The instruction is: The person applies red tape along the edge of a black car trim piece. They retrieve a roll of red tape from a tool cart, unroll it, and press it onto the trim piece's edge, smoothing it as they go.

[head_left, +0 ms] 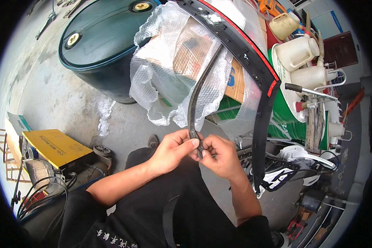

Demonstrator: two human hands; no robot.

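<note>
Close in front of my body, I hold the lower end of a narrow black trim strip [193, 105]. My left hand [174, 149] grips it between thumb and fingers, with the thumb lying on top. Right beside it, my right hand [220, 156] pinches the strip's tip, fingers curled. From my hands the strip curves upward to a large arched black trim panel [259, 132], whose outer edge carries a red tape line [252, 45]. Whether strip and panel are joined at the top, I cannot tell. Crumpled bubble wrap [153, 74] lies behind the strip.
A dark blue-green drum [101, 78] stands at the far left. Green drums [287, 126] with whitish jugs [297, 51] and a pump handle [310, 91] are at the right. A yellow machine [58, 146] with cables sits left. White and black parts [289, 163] lie near my right arm.
</note>
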